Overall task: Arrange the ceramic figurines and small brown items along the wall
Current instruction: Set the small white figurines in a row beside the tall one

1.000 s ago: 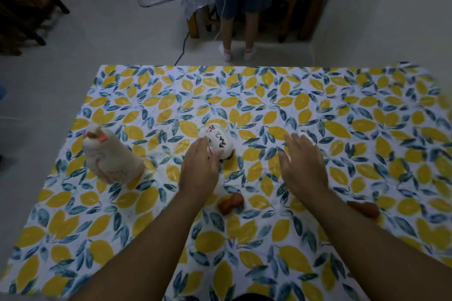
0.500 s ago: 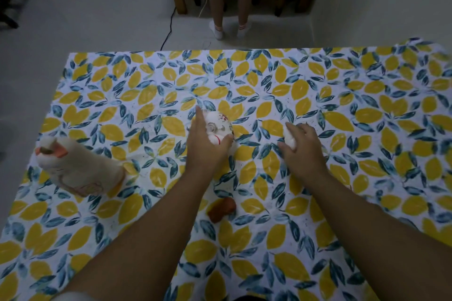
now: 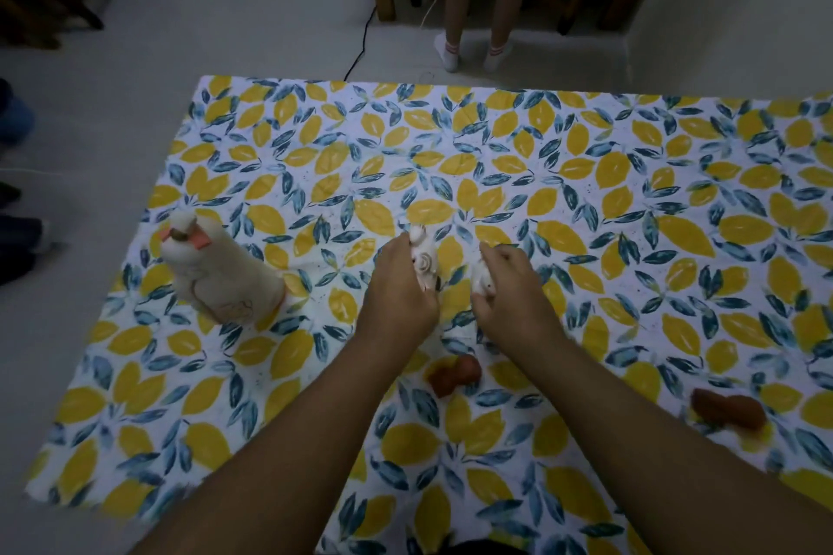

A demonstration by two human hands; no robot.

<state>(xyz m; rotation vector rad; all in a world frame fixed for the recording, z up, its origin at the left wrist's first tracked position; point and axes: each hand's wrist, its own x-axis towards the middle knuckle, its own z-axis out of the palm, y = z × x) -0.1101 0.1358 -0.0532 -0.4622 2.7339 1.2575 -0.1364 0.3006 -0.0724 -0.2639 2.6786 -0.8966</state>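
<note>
1. Both of our hands are busy mid-table: our left hand (image 3: 401, 297) is wrapped around a small white figurine (image 3: 423, 264) with painted markings, fingers clamped on its body.
2. Our right hand (image 3: 511, 297) is closed on a second small white piece (image 3: 480, 279), mostly hidden under the fingers, so we cannot tell its shape.
3. The two pieces sit just beside each other, about at the middle of the leaf-print tablecloth (image 3: 631, 176). Whether they are lifted or resting on the cloth, we cannot tell.
4. Over on the left stands the tall white bird figurine (image 3: 221, 275), upright, near the table's left edge and untouched.
5. Two brown items wait nearer to us: one (image 3: 453, 374) between our forearms, the other (image 3: 728, 412) well off to the right.
6. The wall (image 3: 743, 14) runs along the right side, and nothing is lined up against it yet.
7. Our read: the job is barely begun. All five pieces are left to place, and the pair in hand looks like the first to go.
</note>
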